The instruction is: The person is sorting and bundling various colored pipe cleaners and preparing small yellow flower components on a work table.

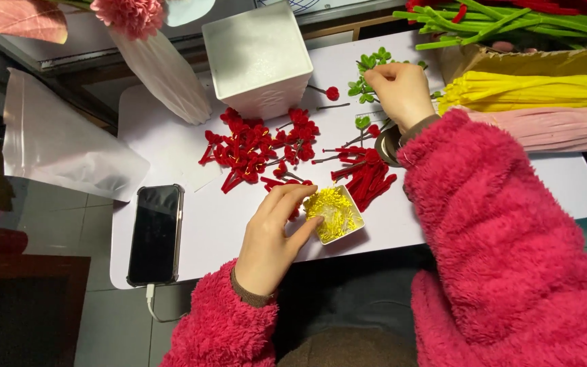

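Left hand: the left hand (pixel 270 238) rests at the near middle of the worktop (pixel 191 224), thumb and forefinger loosely spread, touching the small white tray (pixel 356 219) of yellow stamens (pixel 333 211); it pinches nothing that I can see.
Right hand: the right hand (pixel 402 92) reaches to the far side, fingers curled down onto the green leaf sprigs (pixel 368 71); whether they are pinched shut on a sprig cannot be told.
Stamens: judged very light, thin and easily bent or scattered; best taken by the stalks, a few at a time.
Leaf sprigs: light, soft fuzz on wire stems, bendable; best held at the stem.
Red pieces: small red fuzzy flowers (pixel 253 146) lie heaped left of centre, red stems (pixel 368 177) just right of the tray.
Surface: a smooth white worktop, crowded; a dark phone (pixel 155 234) lies near left, a white square box (pixel 259 58) far.
Room: yellow (pixel 531 92), pink (pixel 552 126) and green (pixel 504 24) fuzzy wires are stacked at the right; tiled floor below.
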